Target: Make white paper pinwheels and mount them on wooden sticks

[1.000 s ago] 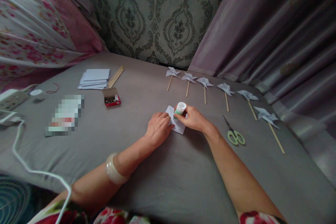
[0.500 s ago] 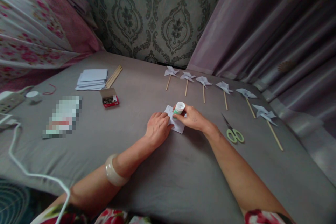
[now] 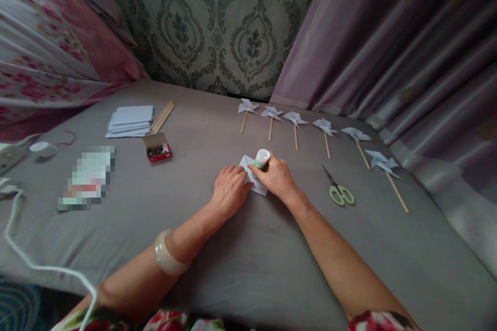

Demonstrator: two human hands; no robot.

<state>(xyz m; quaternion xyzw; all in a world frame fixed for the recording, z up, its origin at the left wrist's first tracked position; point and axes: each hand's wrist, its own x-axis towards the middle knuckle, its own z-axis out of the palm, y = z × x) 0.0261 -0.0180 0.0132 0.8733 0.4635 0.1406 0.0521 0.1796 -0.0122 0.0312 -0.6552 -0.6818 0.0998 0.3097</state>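
A small white paper square lies on the grey cloth surface in front of me. My left hand rests on the paper's left edge with fingers curled down, pressing it flat. My right hand is closed round a small glue stick with a white end and green band, held tilted onto the paper. A pale bangle circles my left wrist.
Several finished paper pinwheels on sticks lie in a row behind. Green-handled scissors lie at right. At left: a stack of paper, wooden sticks, a red box of pins, a white cable.
Both hands stay on the paper. My right hand with the glue stick has shifted slightly left over the paper; the view has drifted a little.
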